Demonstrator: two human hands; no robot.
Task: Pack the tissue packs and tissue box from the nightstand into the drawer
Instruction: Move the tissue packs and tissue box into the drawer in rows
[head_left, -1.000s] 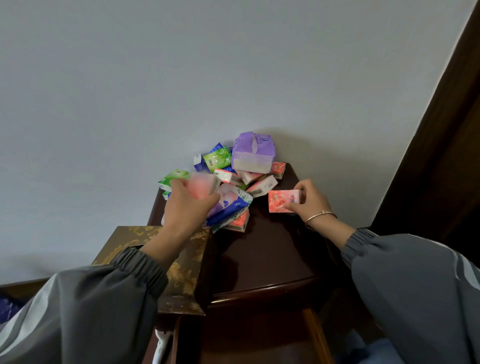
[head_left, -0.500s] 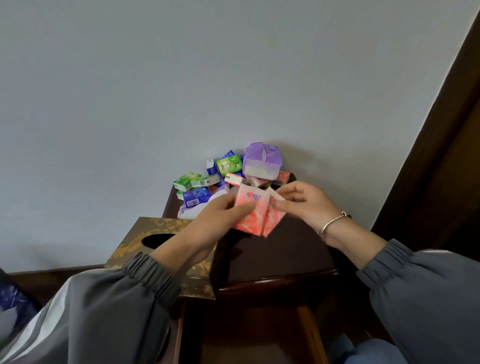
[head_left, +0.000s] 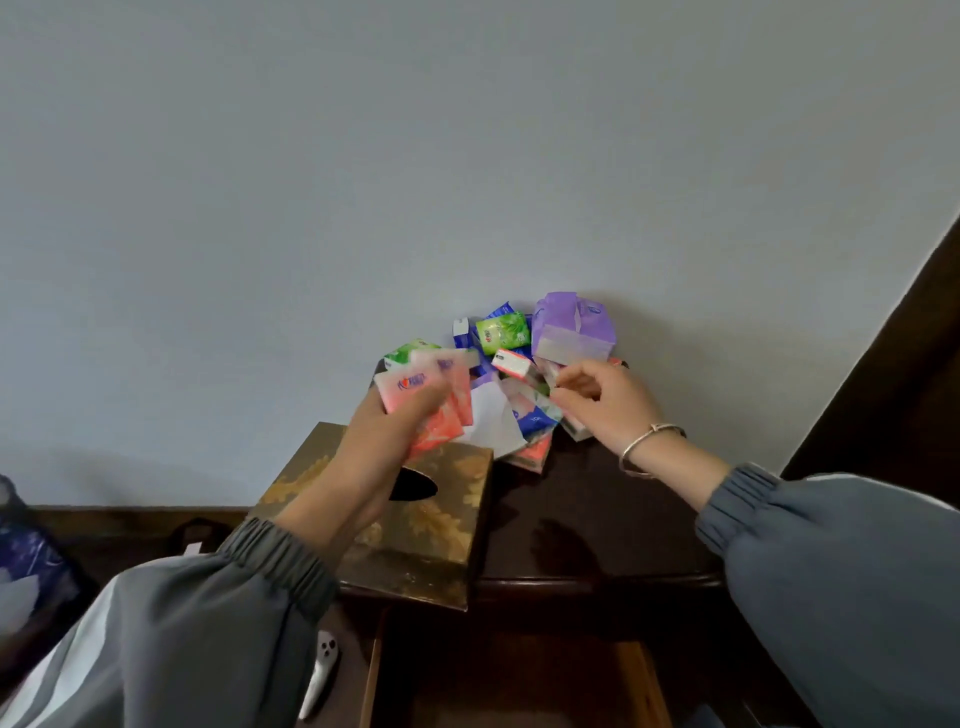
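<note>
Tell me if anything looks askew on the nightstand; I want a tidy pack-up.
The tissue packs lie in a jumbled heap by the wall, tilted and overlapping, with the purple pack perched at the back. The gold tissue box seems to jut past the nightstand's front edge.

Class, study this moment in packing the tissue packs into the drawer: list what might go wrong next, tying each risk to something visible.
The left hand grips several fanned pink packs; one may slip out.
The right hand pinches a pack in the loose pile; pulling may scatter neighbours or shift the purple pack.
The gold tissue box seems to overhang the nightstand edge beneath the left forearm; a nudge may tip it.
</note>
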